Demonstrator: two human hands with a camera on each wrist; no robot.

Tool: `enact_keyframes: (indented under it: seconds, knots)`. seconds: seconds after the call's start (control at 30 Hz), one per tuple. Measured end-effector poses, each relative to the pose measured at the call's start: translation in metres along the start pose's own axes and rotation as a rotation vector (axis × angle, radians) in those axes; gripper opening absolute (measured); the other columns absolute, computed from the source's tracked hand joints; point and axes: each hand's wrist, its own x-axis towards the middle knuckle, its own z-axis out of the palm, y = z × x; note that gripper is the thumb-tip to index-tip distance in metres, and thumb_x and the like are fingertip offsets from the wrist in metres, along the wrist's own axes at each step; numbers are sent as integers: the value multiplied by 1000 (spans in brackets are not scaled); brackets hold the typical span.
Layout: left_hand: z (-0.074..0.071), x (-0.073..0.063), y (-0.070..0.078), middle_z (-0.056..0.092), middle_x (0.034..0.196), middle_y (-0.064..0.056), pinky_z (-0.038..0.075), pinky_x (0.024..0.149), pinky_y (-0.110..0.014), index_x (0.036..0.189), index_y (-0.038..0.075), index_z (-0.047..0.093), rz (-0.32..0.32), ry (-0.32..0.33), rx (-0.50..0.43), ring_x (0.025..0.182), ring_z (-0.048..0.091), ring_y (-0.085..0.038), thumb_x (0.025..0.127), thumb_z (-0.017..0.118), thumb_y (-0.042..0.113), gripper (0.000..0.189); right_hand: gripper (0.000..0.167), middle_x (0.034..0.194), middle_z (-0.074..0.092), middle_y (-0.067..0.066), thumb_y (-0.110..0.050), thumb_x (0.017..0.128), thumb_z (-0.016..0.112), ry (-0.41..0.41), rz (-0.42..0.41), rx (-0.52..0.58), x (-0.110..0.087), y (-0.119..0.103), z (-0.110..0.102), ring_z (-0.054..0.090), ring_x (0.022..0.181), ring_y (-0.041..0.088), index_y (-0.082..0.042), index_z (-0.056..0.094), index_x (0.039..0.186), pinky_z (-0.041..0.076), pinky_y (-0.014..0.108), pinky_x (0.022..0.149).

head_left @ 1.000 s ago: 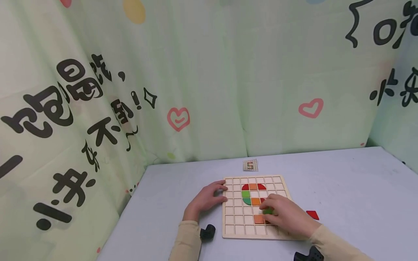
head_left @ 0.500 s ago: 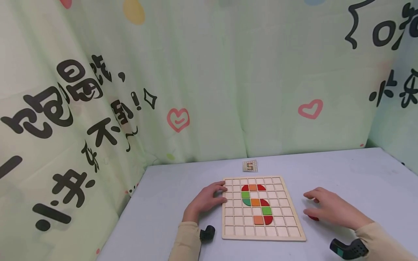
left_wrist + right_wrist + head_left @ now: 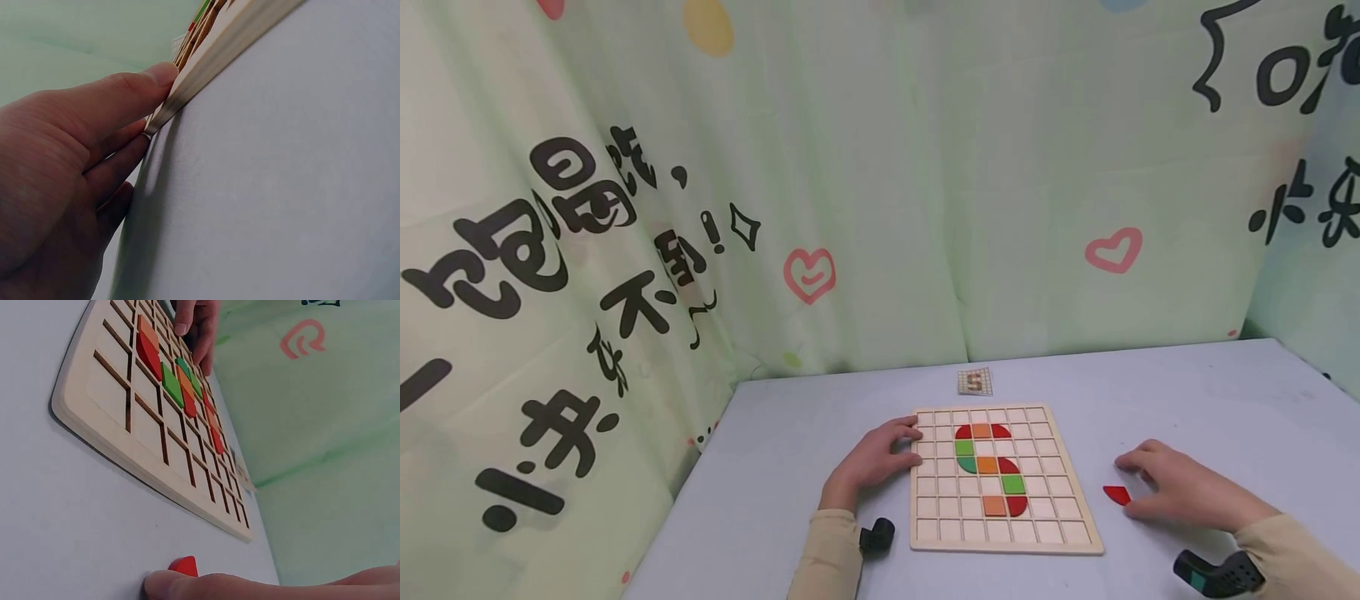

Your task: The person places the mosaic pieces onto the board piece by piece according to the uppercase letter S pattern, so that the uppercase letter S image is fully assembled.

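Note:
My left hand [image 3: 872,462] rests at the left edge of a square wooden grid board [image 3: 940,528]. In the left wrist view its thumb [image 3: 159,75] lies on the rim, with the other fingers against the side. Coloured tiles form an S-like figure on the board, among them a green square [image 3: 1012,484], an orange square [image 3: 994,506] and a red rounded tile [image 3: 1017,506]. Right of the board my right hand [image 3: 1183,487] is spread beside a loose red tile [image 3: 1117,495] with a curved edge. Its thumb is right at the tile, while the index finger stays apart from it.
A small patterned card [image 3: 974,382] lies behind the board on the pale tabletop [image 3: 805,433]. A light green curtain [image 3: 887,208] with printed hearts and characters hangs along the back and left. Black cameras sit on both wrists.
My right hand has left the lower part of the board and moved right to the loose red tile, uncovering the green and red tiles there. My left hand stays in place.

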Motion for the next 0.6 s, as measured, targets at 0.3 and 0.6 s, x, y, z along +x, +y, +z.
enact_keyframes:
  seconds: [0.3,0.6]
  knots:
    - [0,0,1,48,154,-5,35,120,-46,128,8,66,-4,2,3,146,41,-27,94,70,25,38,23,89,59,-1,-11,79,81,49,-79,37,4,-6,5,52,80,13,-4,68,98,51,26,68]
    - [1,0,1,47,155,-5,35,120,-45,129,10,66,-16,-4,8,147,39,-27,94,70,26,38,14,86,58,-5,-9,83,78,87,-157,34,3,-3,7,47,74,0,-10,68,93,49,22,65]
